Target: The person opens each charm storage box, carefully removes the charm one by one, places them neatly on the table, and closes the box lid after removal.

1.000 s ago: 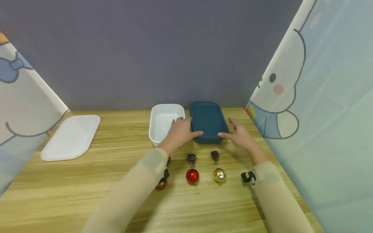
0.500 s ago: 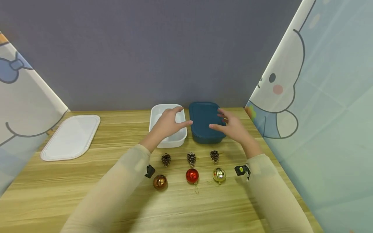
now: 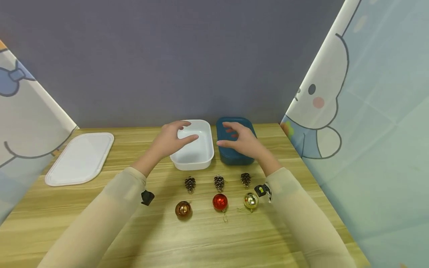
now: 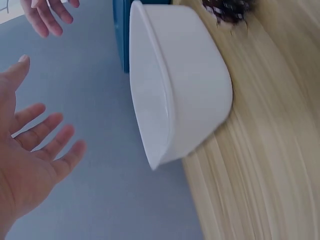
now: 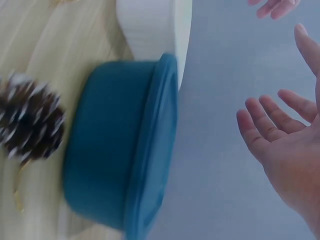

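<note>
My left hand point(image 3: 169, 139) hovers over the left side of a white box point(image 3: 196, 163), fingers spread and holding nothing. The white box has no lid on it, and its inside shows bare. My right hand point(image 3: 242, 140) is above a dark blue box point(image 3: 236, 160) that has its blue lid point(image 5: 160, 150) on. Its fingers are loosely bent with nothing between them. In both wrist views the hands stand apart from the boxes, and the left wrist view shows the left palm point(image 4: 30, 172) turned toward the white box.
A white lid point(image 3: 80, 158) lies at the left. In front of the boxes are three pine cones point(image 3: 219, 183), and nearer still a brown bauble point(image 3: 183, 210), a red bauble point(image 3: 220, 202) and a gold mirrored bauble point(image 3: 251, 201). A grey wall point(image 3: 174, 63) rises behind the table.
Both hands have moved left: the left from between the boxes to the white box's left side, the right from the blue box's right side to above it. The boxes stay put.
</note>
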{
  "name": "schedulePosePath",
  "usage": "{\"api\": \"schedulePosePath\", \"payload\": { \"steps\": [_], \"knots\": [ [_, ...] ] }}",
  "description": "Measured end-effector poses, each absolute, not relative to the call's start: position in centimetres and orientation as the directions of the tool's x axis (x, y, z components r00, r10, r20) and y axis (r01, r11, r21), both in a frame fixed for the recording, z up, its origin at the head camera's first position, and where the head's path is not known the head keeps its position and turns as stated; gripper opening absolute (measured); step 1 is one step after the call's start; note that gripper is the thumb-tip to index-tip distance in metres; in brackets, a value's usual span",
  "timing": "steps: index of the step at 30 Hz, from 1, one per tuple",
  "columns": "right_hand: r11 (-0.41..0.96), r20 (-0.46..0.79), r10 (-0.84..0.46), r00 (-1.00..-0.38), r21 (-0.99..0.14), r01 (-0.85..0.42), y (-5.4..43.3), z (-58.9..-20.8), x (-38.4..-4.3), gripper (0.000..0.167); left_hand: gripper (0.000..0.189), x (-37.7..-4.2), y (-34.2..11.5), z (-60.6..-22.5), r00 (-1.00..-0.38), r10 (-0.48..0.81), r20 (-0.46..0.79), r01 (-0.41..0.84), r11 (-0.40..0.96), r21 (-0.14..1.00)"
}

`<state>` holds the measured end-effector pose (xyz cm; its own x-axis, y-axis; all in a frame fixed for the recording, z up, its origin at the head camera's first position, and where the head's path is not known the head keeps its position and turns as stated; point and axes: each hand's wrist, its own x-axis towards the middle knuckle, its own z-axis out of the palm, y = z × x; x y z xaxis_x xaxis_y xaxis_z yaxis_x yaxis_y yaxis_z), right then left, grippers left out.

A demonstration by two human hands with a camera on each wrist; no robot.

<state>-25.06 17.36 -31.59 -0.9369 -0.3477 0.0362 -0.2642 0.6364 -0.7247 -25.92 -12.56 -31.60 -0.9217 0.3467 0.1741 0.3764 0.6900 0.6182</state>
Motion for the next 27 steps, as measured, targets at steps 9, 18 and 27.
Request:
{"api": "schedulePosePath", "payload": {
  "steps": [9,18,27],
  "knots": [
    [0.611,0.038,-0.369,-0.929,-0.743,-0.274,13.9,-30.9,-25.5,0.084,0.064,-25.5,-15.9,-30.6,-0.926,0.336,0.17,0.369,0.714,0.596],
    [0.559,0.053,-0.426,-0.903,-0.769,-0.31,11.1,-31.5,-25.7,0.082,0.062,-25.1,-18.0,-29.4,-0.94,0.313,0.134,0.326,0.715,0.618],
    [0.553,0.059,-0.514,-0.856,-0.739,-0.384,7.0,-31.3,-25.5,0.081,0.074,-24.6,-21.4,-29.6,-0.959,0.278,0.053,0.252,0.753,0.608]
  ]
}}
